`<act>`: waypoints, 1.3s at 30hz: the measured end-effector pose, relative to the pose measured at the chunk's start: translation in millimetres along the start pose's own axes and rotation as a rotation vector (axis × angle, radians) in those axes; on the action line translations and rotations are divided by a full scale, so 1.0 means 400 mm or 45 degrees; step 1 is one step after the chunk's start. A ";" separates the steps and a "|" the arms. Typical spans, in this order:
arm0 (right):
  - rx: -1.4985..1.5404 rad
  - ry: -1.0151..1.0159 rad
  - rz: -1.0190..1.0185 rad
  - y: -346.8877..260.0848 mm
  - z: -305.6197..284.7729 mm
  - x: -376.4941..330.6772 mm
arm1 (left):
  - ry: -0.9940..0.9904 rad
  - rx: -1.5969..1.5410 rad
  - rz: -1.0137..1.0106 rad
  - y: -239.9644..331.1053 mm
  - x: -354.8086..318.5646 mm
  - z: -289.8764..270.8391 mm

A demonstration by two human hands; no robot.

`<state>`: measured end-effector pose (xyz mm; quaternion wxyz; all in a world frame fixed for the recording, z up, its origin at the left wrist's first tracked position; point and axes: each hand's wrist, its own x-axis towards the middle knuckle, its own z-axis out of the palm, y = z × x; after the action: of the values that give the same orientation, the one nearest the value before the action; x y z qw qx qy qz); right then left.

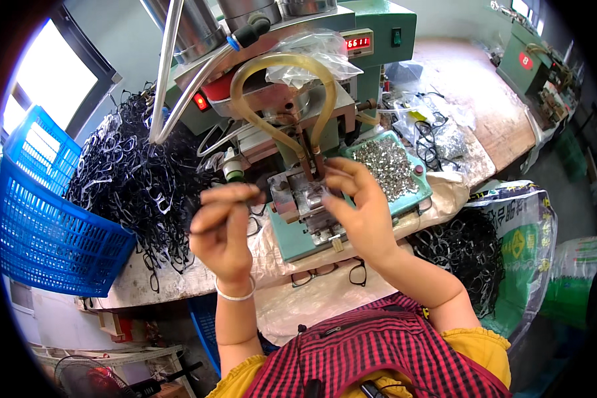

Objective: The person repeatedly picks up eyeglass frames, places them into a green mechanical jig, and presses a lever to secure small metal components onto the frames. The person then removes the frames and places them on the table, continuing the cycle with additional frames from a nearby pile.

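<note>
Your right hand (365,211) reached into the work area of the green machine (388,66), its fingers bent around the right side of the metal fixture (306,199). Its thumb lay nearer to you than its forefinger; whether that grip pinched anything could not be told, as the fingertips met the metal parts there. Your left hand (224,229) was raised just left of the fixture, fingers curled toward the thumb and blurred, so you could not tell whether its grip was pressed together or held a piece. A pale band (235,292) circled that wrist.

The fixture sat in the middle of the scene, below two copper-coloured rods (306,166) joined to a looped yellowish hose (239,86). Right of it stood a teal tray (420,189) filled with small metal parts (385,166). A dark glasses frame (365,273) lay on the near side of the machine's base.

A large heap of black glasses frames (139,166) covered the left of the table (172,285), beside a blue basket (60,232). At the near right, more dark frames (461,255) filled a white and green sack (527,265).
</note>
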<state>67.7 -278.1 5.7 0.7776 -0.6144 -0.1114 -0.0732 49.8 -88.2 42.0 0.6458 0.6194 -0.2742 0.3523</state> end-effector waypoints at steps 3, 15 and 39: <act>-0.231 -0.198 -0.090 0.001 -0.055 0.008 | -0.522 0.625 0.185 0.023 -0.048 0.003; -1.582 0.124 -0.639 0.238 -0.329 0.104 | -0.694 0.647 0.261 -0.058 -0.097 0.053; -0.220 0.406 -0.083 0.249 -0.247 0.143 | -0.319 2.355 -0.645 -0.241 -0.175 -0.337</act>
<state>155.8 -349.5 -94.5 0.7269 -0.6557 0.0002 -0.2042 73.2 39.2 -83.0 -0.0741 0.9568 0.1865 0.2105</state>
